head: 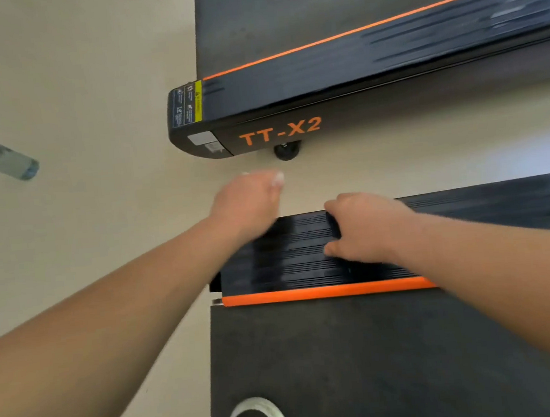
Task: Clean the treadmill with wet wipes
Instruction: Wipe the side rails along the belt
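Head view: beige floor, two treadmills; right hand curled on ribbed side rail, left hand blurred, grip unclear.

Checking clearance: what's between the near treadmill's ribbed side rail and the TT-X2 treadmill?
Head view: bare floor, plus the TT-X2 treadmill's black foot. The left hand hovers over that gap beside the ribbed side rail.

Left hand and right hand curled, palms down
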`<state>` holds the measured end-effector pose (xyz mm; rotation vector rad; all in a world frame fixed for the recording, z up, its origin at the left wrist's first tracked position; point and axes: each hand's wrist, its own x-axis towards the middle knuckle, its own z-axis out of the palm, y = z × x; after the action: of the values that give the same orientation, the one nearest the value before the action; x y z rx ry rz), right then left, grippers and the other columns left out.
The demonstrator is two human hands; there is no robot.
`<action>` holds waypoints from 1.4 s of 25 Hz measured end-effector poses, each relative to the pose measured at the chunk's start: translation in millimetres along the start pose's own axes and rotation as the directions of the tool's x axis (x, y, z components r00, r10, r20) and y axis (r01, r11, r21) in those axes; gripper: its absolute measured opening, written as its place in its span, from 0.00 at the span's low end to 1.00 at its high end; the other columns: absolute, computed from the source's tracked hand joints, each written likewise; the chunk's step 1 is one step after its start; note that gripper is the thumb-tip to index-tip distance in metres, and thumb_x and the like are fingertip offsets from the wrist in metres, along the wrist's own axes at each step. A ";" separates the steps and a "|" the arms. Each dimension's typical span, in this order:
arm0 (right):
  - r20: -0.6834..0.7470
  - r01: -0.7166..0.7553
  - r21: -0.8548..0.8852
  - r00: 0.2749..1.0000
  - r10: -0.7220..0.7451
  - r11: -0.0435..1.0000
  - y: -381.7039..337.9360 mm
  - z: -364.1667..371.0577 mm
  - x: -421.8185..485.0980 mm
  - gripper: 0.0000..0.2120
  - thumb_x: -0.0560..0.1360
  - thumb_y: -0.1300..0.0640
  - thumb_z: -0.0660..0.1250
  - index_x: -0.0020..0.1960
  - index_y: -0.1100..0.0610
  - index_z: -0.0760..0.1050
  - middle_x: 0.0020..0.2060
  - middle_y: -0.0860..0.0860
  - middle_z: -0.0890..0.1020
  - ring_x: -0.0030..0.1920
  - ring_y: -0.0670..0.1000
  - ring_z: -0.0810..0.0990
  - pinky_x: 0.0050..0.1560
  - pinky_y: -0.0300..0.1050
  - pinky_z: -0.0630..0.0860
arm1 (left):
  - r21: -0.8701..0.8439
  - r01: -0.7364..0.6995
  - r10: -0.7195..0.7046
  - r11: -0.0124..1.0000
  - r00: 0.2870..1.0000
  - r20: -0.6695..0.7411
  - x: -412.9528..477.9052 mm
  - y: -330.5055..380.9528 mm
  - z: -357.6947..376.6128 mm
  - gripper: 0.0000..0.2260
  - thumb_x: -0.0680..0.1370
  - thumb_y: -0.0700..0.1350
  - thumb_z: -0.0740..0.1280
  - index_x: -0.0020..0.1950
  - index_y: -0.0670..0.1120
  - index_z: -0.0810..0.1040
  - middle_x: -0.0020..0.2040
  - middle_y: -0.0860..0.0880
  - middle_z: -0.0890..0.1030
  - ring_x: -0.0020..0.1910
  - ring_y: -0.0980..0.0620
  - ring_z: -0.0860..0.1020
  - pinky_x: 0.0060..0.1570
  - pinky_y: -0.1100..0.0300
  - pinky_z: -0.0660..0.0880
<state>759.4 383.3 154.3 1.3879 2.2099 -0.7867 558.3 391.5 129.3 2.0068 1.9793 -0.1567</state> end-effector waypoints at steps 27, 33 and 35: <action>-0.094 -0.196 -0.247 0.980 0.178 0.949 -55.3 24.0 24.0 0.43 0.67 0.25 0.69 0.71 0.52 0.64 0.61 0.51 0.71 0.63 0.55 0.72 0.44 0.49 0.73 | -0.279 -0.092 0.068 0.956 0.993 -0.096 -120.1 -57.1 55.3 0.19 0.86 0.48 0.49 0.69 0.46 0.74 0.67 0.49 0.74 0.68 0.52 0.71 0.70 0.58 0.65; -0.095 -0.177 -0.285 0.983 0.156 0.942 -64.2 27.6 25.9 0.43 0.69 0.26 0.68 0.72 0.52 0.63 0.63 0.52 0.70 0.63 0.57 0.71 0.41 0.49 0.71 | -0.107 0.307 -0.316 0.946 0.945 -0.080 -98.1 -143.9 73.6 0.23 0.85 0.48 0.45 0.74 0.42 0.69 0.73 0.43 0.70 0.74 0.44 0.65 0.75 0.50 0.62; -0.093 -0.184 -0.272 0.982 0.165 0.944 -64.9 28.4 26.7 0.43 0.69 0.27 0.69 0.72 0.52 0.63 0.63 0.53 0.69 0.64 0.57 0.70 0.42 0.49 0.70 | -0.140 0.342 -0.344 0.929 0.939 0.004 -95.9 -130.9 90.1 0.25 0.85 0.50 0.42 0.78 0.44 0.63 0.79 0.44 0.62 0.79 0.47 0.57 0.78 0.51 0.58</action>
<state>690.6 360.4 132.3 1.4590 2.1129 -0.3522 438.2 271.9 53.6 1.5703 2.2733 -0.0744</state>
